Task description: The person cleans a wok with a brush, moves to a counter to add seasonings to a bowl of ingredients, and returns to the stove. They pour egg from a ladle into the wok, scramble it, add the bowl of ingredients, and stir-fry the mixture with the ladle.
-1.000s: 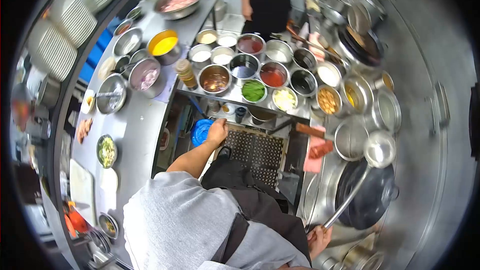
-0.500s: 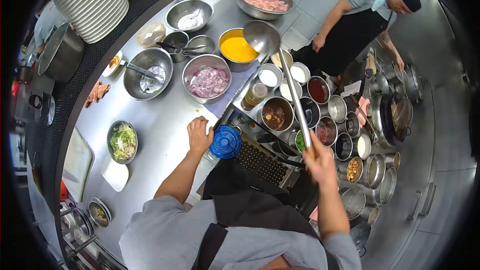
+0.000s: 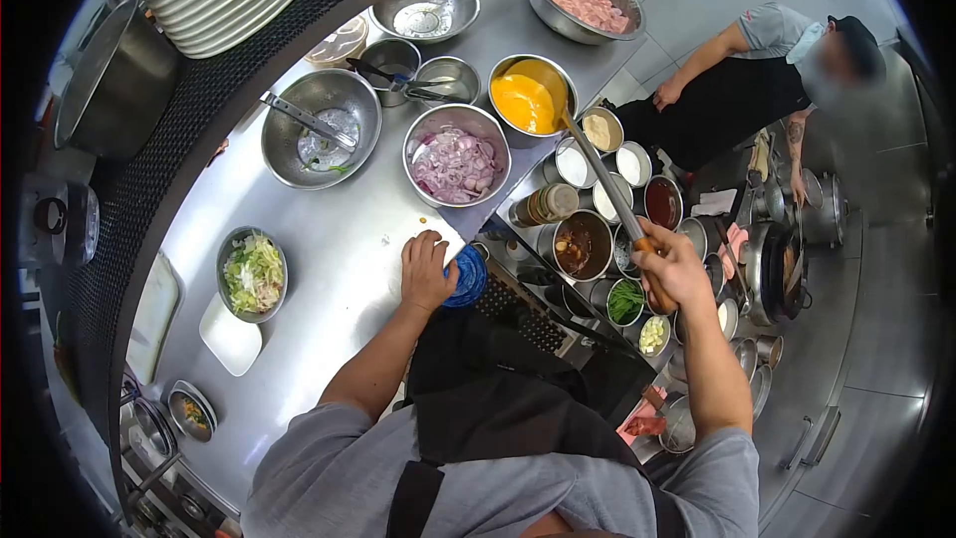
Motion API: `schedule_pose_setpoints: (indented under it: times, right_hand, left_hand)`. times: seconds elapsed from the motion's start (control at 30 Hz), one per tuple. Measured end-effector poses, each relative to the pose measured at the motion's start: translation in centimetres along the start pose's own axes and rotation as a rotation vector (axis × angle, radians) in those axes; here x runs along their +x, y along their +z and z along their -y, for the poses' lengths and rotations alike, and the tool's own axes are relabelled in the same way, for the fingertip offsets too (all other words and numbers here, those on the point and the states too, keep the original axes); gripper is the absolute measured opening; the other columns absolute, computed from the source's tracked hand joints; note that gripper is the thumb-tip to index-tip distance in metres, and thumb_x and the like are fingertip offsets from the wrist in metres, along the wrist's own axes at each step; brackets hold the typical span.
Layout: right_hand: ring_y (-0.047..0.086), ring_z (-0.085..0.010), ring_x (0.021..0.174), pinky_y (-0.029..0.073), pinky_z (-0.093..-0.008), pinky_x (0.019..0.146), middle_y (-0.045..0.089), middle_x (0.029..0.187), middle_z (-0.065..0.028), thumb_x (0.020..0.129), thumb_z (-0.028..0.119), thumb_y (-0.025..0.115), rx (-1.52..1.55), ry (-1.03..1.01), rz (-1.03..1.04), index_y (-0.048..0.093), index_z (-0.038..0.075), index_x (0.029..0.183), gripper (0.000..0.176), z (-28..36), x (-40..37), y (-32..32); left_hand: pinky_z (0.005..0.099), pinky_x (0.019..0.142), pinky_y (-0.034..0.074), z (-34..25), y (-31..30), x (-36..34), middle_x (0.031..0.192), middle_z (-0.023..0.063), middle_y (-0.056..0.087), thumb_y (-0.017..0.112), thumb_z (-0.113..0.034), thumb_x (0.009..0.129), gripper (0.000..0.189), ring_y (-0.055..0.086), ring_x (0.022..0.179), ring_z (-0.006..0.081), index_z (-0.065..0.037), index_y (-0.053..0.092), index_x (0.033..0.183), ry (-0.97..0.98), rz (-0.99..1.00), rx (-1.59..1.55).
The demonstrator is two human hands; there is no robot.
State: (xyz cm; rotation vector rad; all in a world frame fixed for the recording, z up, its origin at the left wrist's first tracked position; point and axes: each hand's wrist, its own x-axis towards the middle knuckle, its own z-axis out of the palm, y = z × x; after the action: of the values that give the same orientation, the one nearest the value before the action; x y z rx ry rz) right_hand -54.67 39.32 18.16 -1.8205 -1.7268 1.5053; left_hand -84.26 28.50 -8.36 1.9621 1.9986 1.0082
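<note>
My right hand is wrapped round the wooden grip of a long-handled ladle. The ladle's head is down in a steel pot of yellow liquid, mostly hidden by the liquid and the pot wall. My left hand lies on the steel counter near its edge, fingers spread and holding nothing. A blue lid shows just beside it. Closer to the pot stands a bowl of chopped red onion.
Several seasoning containers, including one of dark red sauce and one of chopped greens, crowd the right side. A bowl of shredded vegetables sits left. A co-worker stands by the stove. Raw meat fills a bowl at the back.
The ladle's head has gone from above the pot's right side down into the yellow liquid. My right hand has moved forward with it. The camera view has shifted; my left hand stays on the counter.
</note>
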Motion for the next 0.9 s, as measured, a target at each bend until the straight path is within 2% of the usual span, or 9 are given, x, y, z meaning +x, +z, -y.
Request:
schedule_pose_setpoints:
  times: [0.03, 0.07, 0.17, 0.3, 0.53, 0.83, 0.9]
  right_hand:
    - [0.054, -0.0141, 0.047, 0.042, -0.0246, 0.04, 0.061, 0.083, -0.0105, 0.078, 0.003, 0.06, 0.195, -0.016, -0.012, 0.042, -0.01, 0.13, 0.056, -0.1, -0.3, 0.3]
    - [0.054, -0.0141, 0.047, 0.042, -0.0246, 0.04, 0.061, 0.083, -0.0105, 0.078, 0.003, 0.06, 0.192, -0.021, -0.005, 0.042, -0.01, 0.13, 0.056, -0.4, -0.7, 0.5]
    - [0.053, -0.0165, 0.044, 0.039, -0.0247, 0.03, 0.059, 0.08, -0.0124, 0.078, 0.003, 0.057, 0.629, 0.011, -0.023, 0.043, -0.008, 0.129, 0.054, -1.2, -1.4, 1.2]
    - [0.053, -0.0177, 0.045, 0.039, -0.0247, 0.03, 0.058, 0.081, -0.0158, 0.077, 0.003, 0.057, 0.826, -0.009, -0.019, 0.044, -0.008, 0.127, 0.053, -2.2, -2.1, 2.0]
    - [0.051, -0.0182, 0.045, 0.038, -0.0247, 0.03, 0.057, 0.084, -0.0189, 0.079, 0.004, 0.057, 1.033, -0.025, -0.014, 0.043, -0.007, 0.129, 0.053, -3.1, -3.1, 2.5]
    - [0.051, -0.0187, 0.045, 0.038, -0.0247, 0.03, 0.056, 0.085, -0.0205, 0.081, 0.004, 0.054, 1.104, -0.092, -0.037, 0.042, -0.007, 0.13, 0.052, -2.3, -3.7, 3.2]
    - [0.051, -0.0184, 0.046, 0.038, -0.0245, 0.03, 0.055, 0.086, -0.021, 0.081, 0.004, 0.054, 1.134, -0.119, -0.035, 0.042, -0.007, 0.13, 0.051, -1.6, -4.2, 3.4]
  left_hand:
    - [0.0457, 0.098, 0.032, 0.0, 0.0, 0.0, 0.109, 0.0127, 0.051, 0.063, -0.017, 0.07, 0.032, 0.047, 0.111, 0.0304, -0.003, 0.056, 0.098, 0.008, -0.009, 0.005]
    - [0.0457, 0.098, 0.032, 0.0, 0.0, 0.0, 0.109, 0.0127, 0.051, 0.063, -0.017, 0.07, 0.032, 0.047, 0.111, 0.0304, -0.003, 0.056, 0.098, 0.003, -0.014, 0.009]
    - [0.0464, 0.099, 0.032, 0.1, 0.2, -0.1, 0.109, 0.0129, 0.051, 0.063, -0.018, 0.07, 0.033, 0.046, 0.112, 0.0308, -0.004, 0.055, 0.098, 0.002, -0.017, 0.003]
    - [0.047, 0.101, 0.031, -0.1, 0.2, 0.0, 0.11, 0.0124, 0.052, 0.062, -0.018, 0.071, 0.03, 0.045, 0.115, 0.0291, -0.004, 0.057, 0.097, -0.025, 0.001, 0.001]
    - [0.0477, 0.102, 0.031, -0.4, 0.3, 0.3, 0.11, 0.012, 0.051, 0.062, -0.018, 0.071, 0.031, 0.045, 0.117, 0.0292, -0.004, 0.057, 0.098, -0.026, 0.026, 0.038]
    - [0.048, 0.103, 0.029, -0.4, 0.5, 0.3, 0.111, 0.0125, 0.05, 0.062, -0.019, 0.073, 0.031, 0.044, 0.118, 0.0301, -0.004, 0.056, 0.099, -0.011, 0.032, 0.049]
    - [0.0472, 0.101, 0.029, -0.4, 0.5, 0.2, 0.11, 0.0135, 0.049, 0.063, -0.016, 0.069, 0.036, 0.044, 0.116, 0.0316, -0.004, 0.053, 0.101, 0.003, 0.025, 0.062]
